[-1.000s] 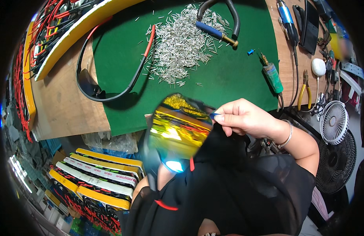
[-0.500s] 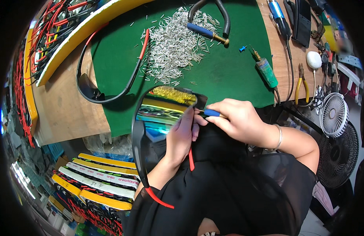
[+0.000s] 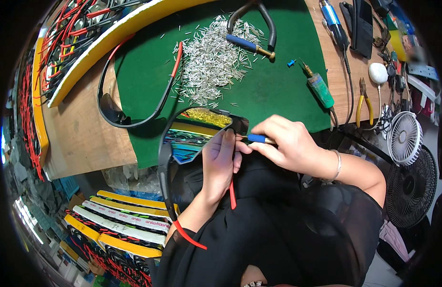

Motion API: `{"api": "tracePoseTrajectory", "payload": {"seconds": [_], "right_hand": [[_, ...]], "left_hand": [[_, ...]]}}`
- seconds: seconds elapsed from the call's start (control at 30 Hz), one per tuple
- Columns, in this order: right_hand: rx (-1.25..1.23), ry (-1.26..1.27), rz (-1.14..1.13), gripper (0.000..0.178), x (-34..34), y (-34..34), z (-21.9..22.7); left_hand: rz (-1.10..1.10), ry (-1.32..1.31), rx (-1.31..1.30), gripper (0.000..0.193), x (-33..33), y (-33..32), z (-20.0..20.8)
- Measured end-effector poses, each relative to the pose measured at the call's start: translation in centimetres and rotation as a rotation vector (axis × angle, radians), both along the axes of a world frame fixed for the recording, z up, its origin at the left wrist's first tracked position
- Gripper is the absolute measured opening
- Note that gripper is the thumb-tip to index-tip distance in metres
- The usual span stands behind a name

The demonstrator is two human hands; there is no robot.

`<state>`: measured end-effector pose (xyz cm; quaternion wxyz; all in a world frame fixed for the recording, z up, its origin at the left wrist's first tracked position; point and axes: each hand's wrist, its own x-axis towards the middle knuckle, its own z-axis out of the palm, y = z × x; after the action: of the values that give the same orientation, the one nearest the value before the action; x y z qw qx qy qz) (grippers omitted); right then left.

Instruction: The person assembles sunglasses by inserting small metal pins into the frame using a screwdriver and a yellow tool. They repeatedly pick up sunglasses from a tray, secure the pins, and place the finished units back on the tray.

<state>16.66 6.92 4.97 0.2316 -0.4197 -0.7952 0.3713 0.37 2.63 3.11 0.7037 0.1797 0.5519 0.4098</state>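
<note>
My left hand (image 3: 221, 160) grips a pair of sunglasses (image 3: 192, 126) with a mirrored lens and black temples tipped in red. The lens reflects the yellow-edged trays. My right hand (image 3: 290, 146) is closed around a small screwdriver (image 3: 260, 138) with a blue handle, its thin shaft pointing at the hinge end of the sunglasses beside my left fingertips. Fingers hide the tip's exact contact. A second pair of sunglasses (image 3: 128, 122) lies on the table's left part. Beyond it is a heap of small silver screws or pins (image 3: 211, 62) on the green mat (image 3: 269, 95).
Behind the heap lie black-handled pliers (image 3: 270, 28) and another blue-handled screwdriver (image 3: 249, 45). A green glue-bottle-like tool (image 3: 321, 88), yellow pliers (image 3: 364, 103) and a white fan (image 3: 405, 138) are at right. Yellow-edged trays (image 3: 130, 196) of glasses stand at left.
The sunglasses in my left hand have tilted slightly, and their temple has shifted a little. My right hand keeps the screwdriver at the hinge end. The whole view has shifted slightly.
</note>
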Motion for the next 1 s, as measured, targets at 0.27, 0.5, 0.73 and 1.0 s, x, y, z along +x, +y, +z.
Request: {"api": "tracePoseTrajectory", "payload": {"seconds": [0.27,0.5,0.73,1.0], "right_hand": [[0.145,-0.095,0.123,0.022,0.2,0.3,-0.1],[-0.216,-0.135,0.075,0.023,0.5,0.1,0.3],[-0.141,-0.039,0.011,0.023,0.1,0.1,0.9],[-0.033,-0.048,0.022,0.024,0.1,0.1,1.0]], "left_hand": [[0.03,-0.005,-0.044,0.03,0.2,0.0,0.6],[0.018,-0.011,-0.05,0.026,0.1,0.1,0.7],[-0.008,-0.021,0.029,0.021,0.0,-0.3,0.2],[-0.02,-0.015,0.009,0.022,0.0,0.1,0.5]]}}
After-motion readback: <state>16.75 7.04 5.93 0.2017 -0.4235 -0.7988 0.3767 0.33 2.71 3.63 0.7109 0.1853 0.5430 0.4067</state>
